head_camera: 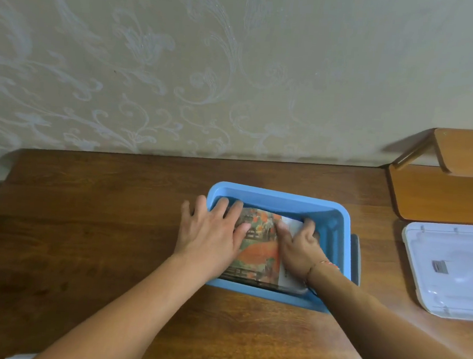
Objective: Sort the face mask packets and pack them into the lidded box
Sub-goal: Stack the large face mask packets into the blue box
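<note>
Left hand (211,234) presses flat, fingers straight, on glossy printed packets (261,249) inside the rectangular blue plastic box (337,215); right hand (299,245) curls over their far edge.

A single head-worn view looks forward and steeply down from above the near edge of the table (88,252), facing the far wall (238,66). It sits close: both forearms enter from the near corners and the box (282,195) lies just right of centre. The wide lens bends the table's far edge and reaches the lid (449,269) at the right margin.
</note>
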### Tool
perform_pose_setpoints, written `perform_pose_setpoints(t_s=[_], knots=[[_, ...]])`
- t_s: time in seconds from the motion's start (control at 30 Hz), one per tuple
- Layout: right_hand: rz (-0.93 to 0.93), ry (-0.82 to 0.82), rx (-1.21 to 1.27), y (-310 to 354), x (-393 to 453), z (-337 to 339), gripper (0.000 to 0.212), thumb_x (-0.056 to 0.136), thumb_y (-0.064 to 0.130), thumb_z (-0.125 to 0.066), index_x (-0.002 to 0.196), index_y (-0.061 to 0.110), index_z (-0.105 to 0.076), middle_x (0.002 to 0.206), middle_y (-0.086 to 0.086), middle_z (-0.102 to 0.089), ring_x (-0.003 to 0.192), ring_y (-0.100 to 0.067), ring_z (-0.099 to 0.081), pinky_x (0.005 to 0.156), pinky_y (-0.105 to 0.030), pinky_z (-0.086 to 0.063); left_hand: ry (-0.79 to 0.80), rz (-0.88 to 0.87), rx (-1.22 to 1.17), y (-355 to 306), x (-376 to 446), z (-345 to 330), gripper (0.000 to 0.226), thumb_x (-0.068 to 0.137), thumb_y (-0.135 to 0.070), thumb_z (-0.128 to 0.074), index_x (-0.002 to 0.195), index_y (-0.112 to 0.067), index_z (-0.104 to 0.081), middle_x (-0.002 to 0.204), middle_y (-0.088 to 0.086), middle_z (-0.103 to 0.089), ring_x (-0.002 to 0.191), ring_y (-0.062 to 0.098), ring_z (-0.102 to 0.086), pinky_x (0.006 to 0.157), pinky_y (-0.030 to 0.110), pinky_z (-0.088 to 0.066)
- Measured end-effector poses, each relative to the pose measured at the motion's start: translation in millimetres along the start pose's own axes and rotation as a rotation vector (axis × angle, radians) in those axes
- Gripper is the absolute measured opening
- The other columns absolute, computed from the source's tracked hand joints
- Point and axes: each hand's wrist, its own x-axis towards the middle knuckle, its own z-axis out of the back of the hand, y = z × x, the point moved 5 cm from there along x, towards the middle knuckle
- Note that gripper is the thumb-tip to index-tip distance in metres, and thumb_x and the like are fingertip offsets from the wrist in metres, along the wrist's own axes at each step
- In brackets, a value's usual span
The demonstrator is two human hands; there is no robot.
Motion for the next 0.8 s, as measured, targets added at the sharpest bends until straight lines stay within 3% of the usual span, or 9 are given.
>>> perform_pose_setpoints(t_s=[0.07, 0.13, 0.2, 0.27, 0.37, 0.43, 0.5, 0.57, 0.8], knots=[[0.097, 0.065, -0.112, 3.2, -13.9, 12.4, 0.078, 0.091, 0.055, -0.050, 0.145, 0.014, -0.011, 0.142, -0.015, -0.037, 0.121, -0.030, -0.052, 0.104, -0.043, -0.043, -0.038, -0.026, 0.010, 5.4, -2.7, 1.0, 0.061, 0.098, -0.057, -0.010, 0.152, -0.032, -0.016, 0.152, -0.005, -0.035, 0.143, 0.032, -0.018, 0.112, 0.067, -0.002], [0.250, 0.081, -0.401, 4.0, -31.2, 20.9, 0.093, 0.088, 0.052, -0.058, 0.150, 0.015, 0.001, 0.151, -0.013, -0.026, 0.130, -0.025, -0.045, 0.109, -0.037, -0.040, -0.077, -0.028, 0.013, 8.5, -7.4, 5.2, 0.060, 0.098, -0.056, -0.017, 0.152, -0.030, -0.020, 0.151, -0.002, -0.037, 0.146, 0.034, -0.013, 0.109, 0.071, 0.005], [0.462, 0.019, -0.652, 10.0, -48.7, 24.2, 0.093, 0.090, 0.049, -0.058, 0.153, 0.020, 0.004, 0.161, -0.005, -0.001, 0.147, -0.021, -0.019, 0.116, -0.032, -0.024, -0.098, -0.033, -0.008, 7.1, -12.4, 10.2, 0.060, 0.096, -0.052, -0.031, 0.150, -0.025, -0.033, 0.145, 0.004, -0.045, 0.143, 0.037, -0.024, 0.108, 0.073, 0.000], [0.746, -0.001, -0.777, 24.7, -58.2, 21.6, 0.086, 0.086, 0.055, -0.059, 0.152, 0.030, -0.010, 0.162, -0.003, -0.001, 0.150, -0.023, -0.004, 0.118, -0.041, -0.023, -0.179, -0.079, -0.020, 5.1, -13.8, 16.9, 0.059, 0.092, -0.047, -0.047, 0.144, -0.021, -0.044, 0.138, 0.007, -0.050, 0.136, 0.039, -0.035, 0.108, 0.071, -0.008], [0.886, 0.091, -1.070, 20.6, -36.5, 9.3, 0.086, 0.076, 0.068, -0.047, 0.150, 0.030, -0.027, 0.157, -0.012, -0.026, 0.144, -0.038, -0.024, 0.106, -0.054, -0.036, -0.280, -0.287, 0.031, 1.8, -15.9, 27.2, 0.053, 0.087, -0.040, -0.064, 0.135, -0.020, -0.054, 0.134, 0.007, -0.054, 0.125, 0.035, -0.045, 0.105, 0.062, -0.024], [0.854, 0.155, -1.160, 14.6, -22.7, 1.0, 0.090, 0.076, 0.073, -0.039, 0.153, 0.030, -0.018, 0.157, -0.012, -0.027, 0.140, -0.041, -0.032, 0.102, -0.059, -0.040, -0.118, -0.442, 0.079, 3.7, -17.5, 27.3, 0.067, 0.089, -0.052, -0.055, 0.146, -0.020, -0.040, 0.150, 0.005, -0.040, 0.136, 0.028, -0.038, 0.110, 0.061, -0.020], [0.863, 0.138, -1.183, 11.2, -17.5, -2.7, 0.089, 0.080, 0.075, -0.033, 0.154, 0.031, -0.013, 0.158, -0.012, -0.025, 0.138, -0.041, -0.036, 0.099, -0.061, -0.043, 0.120, -0.461, 0.153, 13.3, -16.3, 20.6, 0.091, 0.088, -0.067, -0.038, 0.156, -0.023, 0.002, 0.164, 0.000, 0.005, 0.151, 0.022, -0.001, 0.114, 0.064, 0.004], [0.863, 0.114, -1.195, 7.1, -15.5, -3.9, 0.087, 0.081, 0.076, -0.030, 0.154, 0.032, -0.013, 0.158, -0.010, -0.025, 0.137, -0.040, -0.038, 0.095, -0.064, -0.044, 0.260, -0.422, 0.267, 20.4, -12.4, 13.3, 0.101, 0.087, -0.074, -0.034, 0.150, -0.022, 0.026, 0.159, -0.001, 0.028, 0.148, 0.021, 0.020, 0.112, 0.063, 0.017], [0.791, 0.113, -1.227, 3.1, -8.6, -8.1, 0.088, 0.076, 0.075, -0.028, 0.152, 0.034, -0.015, 0.153, -0.009, -0.032, 0.128, -0.043, -0.047, 0.081, -0.068, -0.048, 0.352, -0.299, 0.378, -3.0, 7.4, 5.7, 0.124, 0.080, -0.071, -0.057, 0.146, -0.014, 0.032, 0.162, 0.006, 0.012, 0.148, 0.030, 0.003, 0.113, 0.060, 0.012]])
